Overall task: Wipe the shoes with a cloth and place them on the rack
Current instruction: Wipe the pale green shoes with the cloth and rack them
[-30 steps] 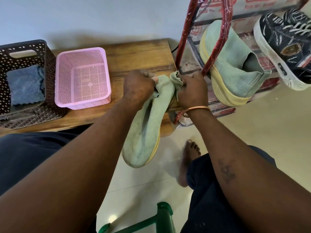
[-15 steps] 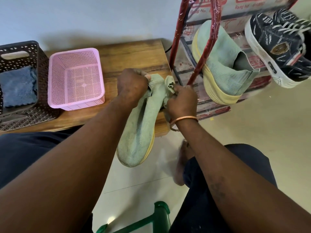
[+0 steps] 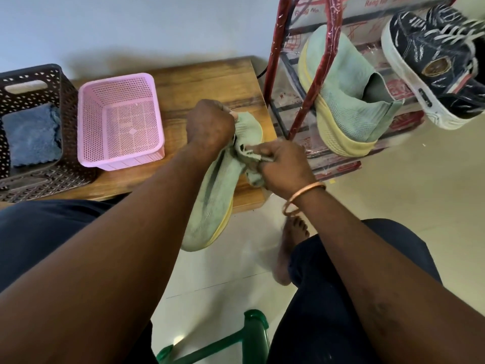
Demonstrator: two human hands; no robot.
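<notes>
My left hand (image 3: pixel 210 126) grips the heel end of a pale green knit shoe (image 3: pixel 215 203) with a yellow sole, held toe down in front of me. My right hand (image 3: pixel 284 165) holds a crumpled green cloth (image 3: pixel 248 156) bunched against the shoe's upper side near the collar. The matching green shoe (image 3: pixel 346 101) sits on the red-framed rack (image 3: pixel 325 56) at the right. A dark sneaker with white laces (image 3: pixel 430 61) rests beside it on the same rack.
A wooden table (image 3: pixel 199 82) stands behind the shoe and bears a pink basket (image 3: pixel 120 122) and a dark perforated basket (image 3: pixel 34 82) that holds a blue cloth (image 3: pixel 31 135). My bare foot (image 3: pixel 291 248) is on the tiled floor. A green frame (image 3: pixel 252 334) is near my knees.
My right hand with the cloth has slid down and back along the shoe, from beside the rack post toward me. The left hand keeps its grip on the heel.
</notes>
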